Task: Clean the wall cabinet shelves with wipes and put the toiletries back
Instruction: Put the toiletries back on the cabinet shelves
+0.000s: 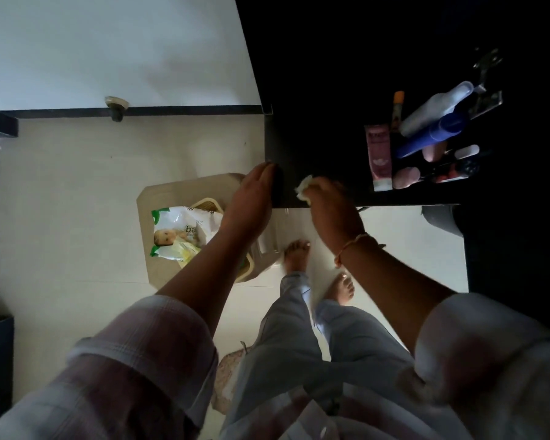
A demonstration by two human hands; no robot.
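White wipe [304, 185] sits crumpled in the clenched right hand [332, 206], pressed on the dark shelf [318, 144] near its front-left corner. Left hand [254, 198] grips that corner's edge. Toiletries [432, 138] cluster toward the shelf's right end, the bottles' long axes slanting toward its far right.

You wear a loose, pale shirt with a faint pinkish check, its sleeves [146, 338] rolled back into thick cuffs below the elbows. A thin orange thread bracelet [354, 246] circles your right wrist, with a small knot hanging from it. Your trousers [296, 338] are light grey-blue and end at the ankles above bare feet [297, 255].
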